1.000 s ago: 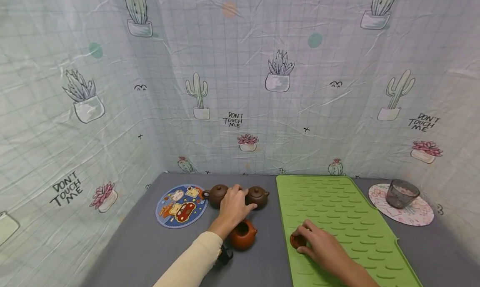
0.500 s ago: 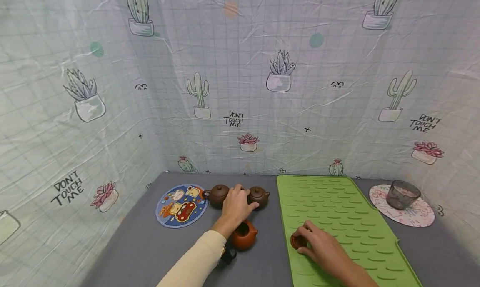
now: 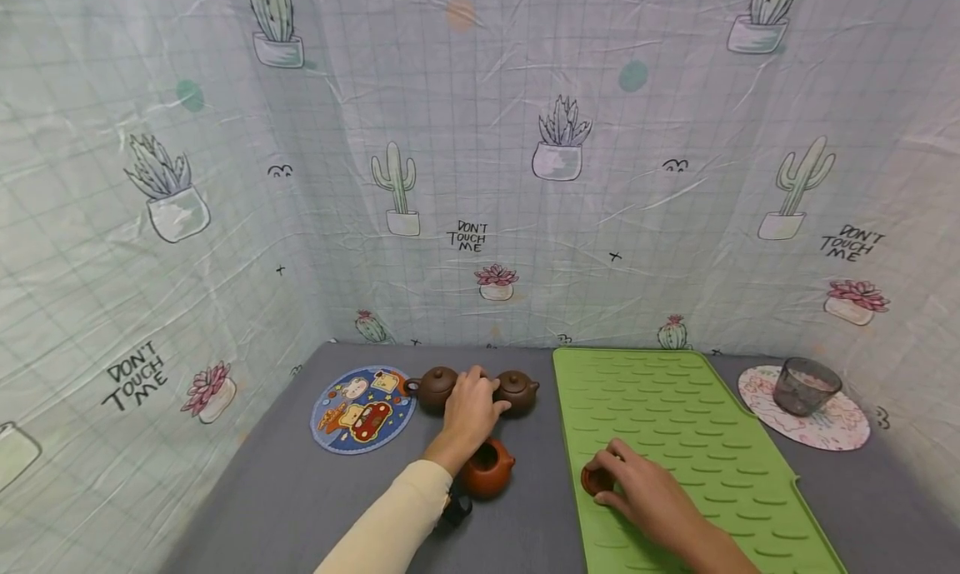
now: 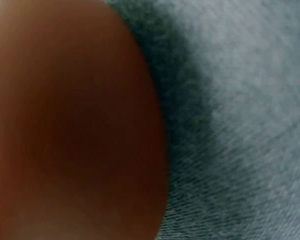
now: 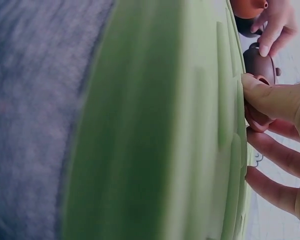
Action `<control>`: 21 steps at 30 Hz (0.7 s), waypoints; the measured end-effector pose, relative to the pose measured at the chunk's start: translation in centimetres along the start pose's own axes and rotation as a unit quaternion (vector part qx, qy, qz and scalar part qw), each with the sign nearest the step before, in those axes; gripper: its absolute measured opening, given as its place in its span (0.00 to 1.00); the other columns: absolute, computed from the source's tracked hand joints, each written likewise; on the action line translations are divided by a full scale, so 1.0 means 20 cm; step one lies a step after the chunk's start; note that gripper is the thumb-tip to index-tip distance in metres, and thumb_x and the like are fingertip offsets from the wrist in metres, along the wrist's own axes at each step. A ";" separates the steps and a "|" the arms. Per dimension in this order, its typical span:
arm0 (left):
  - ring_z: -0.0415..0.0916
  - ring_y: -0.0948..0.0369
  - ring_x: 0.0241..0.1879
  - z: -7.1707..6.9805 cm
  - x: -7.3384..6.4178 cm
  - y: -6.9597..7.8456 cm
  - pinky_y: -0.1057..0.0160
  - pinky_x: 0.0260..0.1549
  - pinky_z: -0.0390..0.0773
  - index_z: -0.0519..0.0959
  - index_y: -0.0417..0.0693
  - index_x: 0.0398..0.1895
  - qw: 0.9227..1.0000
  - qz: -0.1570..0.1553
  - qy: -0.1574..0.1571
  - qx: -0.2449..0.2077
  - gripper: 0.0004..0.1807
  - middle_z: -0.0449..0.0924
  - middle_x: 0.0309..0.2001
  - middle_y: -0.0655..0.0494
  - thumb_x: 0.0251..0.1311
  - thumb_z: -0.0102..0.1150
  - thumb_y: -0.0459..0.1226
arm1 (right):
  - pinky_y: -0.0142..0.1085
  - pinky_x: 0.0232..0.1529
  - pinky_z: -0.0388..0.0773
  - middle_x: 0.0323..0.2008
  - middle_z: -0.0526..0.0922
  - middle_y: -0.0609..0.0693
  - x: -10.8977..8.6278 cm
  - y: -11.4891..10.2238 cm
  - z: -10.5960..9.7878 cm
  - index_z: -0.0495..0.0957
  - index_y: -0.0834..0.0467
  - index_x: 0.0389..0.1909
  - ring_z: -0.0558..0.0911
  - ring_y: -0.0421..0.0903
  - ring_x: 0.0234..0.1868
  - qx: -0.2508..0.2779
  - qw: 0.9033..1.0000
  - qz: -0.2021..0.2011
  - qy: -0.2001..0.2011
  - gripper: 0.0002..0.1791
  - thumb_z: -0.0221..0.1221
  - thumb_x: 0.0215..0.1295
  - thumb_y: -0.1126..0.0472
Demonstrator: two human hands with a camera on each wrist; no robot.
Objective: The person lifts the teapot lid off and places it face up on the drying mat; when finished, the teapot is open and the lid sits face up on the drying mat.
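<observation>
My left hand (image 3: 472, 411) reaches between two dark brown teapots, its fingers at the handle side of the right teapot (image 3: 516, 395). The left teapot (image 3: 437, 391) stands beside the knuckles. Both have lids on. In the right wrist view, the left fingers overlap the teapot's handle (image 5: 254, 46). Under the left wrist sits an open reddish-orange teapot (image 3: 487, 474) without a lid. My right hand (image 3: 637, 491) pinches a reddish-brown lid (image 3: 597, 481) against the green mat (image 3: 690, 441). Its other fingertips rest on the mat in the right wrist view. Blurred skin fills much of the left wrist view.
A round blue cartoon placemat (image 3: 363, 411) lies at the left. At the far right, a smoky glass cup (image 3: 804, 391) stands on a round pink-patterned placemat (image 3: 840, 424). A small black object (image 3: 456, 510) shows beside the left sleeve. Cactus-printed curtains (image 3: 555, 249) enclose the grey table.
The left hand has shifted very slightly right between the teapots. My right hand keeps its pinch on the lid, in the same place.
</observation>
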State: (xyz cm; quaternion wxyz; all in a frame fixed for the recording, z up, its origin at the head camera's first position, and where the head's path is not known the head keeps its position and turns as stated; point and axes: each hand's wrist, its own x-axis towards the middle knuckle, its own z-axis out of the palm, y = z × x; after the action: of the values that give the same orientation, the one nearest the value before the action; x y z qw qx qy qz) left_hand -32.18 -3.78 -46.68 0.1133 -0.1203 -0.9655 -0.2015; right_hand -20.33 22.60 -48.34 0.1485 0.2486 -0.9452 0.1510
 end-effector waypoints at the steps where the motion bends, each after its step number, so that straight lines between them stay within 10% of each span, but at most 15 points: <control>1: 0.76 0.52 0.50 0.00 0.00 0.00 0.54 0.45 0.84 0.85 0.48 0.58 1.000 -0.001 -0.001 -0.002 0.25 0.80 0.58 0.49 0.58 0.73 0.47 | 0.27 0.27 0.70 0.38 0.72 0.37 0.00 0.00 0.00 0.81 0.44 0.42 0.73 0.29 0.30 0.002 1.000 0.002 -0.003 0.19 0.77 0.51 0.55; 21: 0.75 0.54 0.47 0.00 0.00 -0.04 0.54 0.43 0.84 0.86 0.51 0.58 1.000 0.016 0.008 -0.004 0.25 0.81 0.55 0.51 0.58 0.72 0.50 | 0.29 0.28 0.72 0.41 0.75 0.38 0.02 0.00 -0.04 0.80 0.43 0.48 0.74 0.29 0.31 0.018 0.999 0.016 -0.040 0.19 0.74 0.57 0.52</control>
State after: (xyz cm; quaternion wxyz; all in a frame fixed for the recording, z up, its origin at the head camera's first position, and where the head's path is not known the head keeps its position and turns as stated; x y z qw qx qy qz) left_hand -32.46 -4.45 -46.99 0.1235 -0.1349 -0.9615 -0.2049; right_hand -20.56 22.65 -47.47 0.1037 0.2419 -0.9513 0.1606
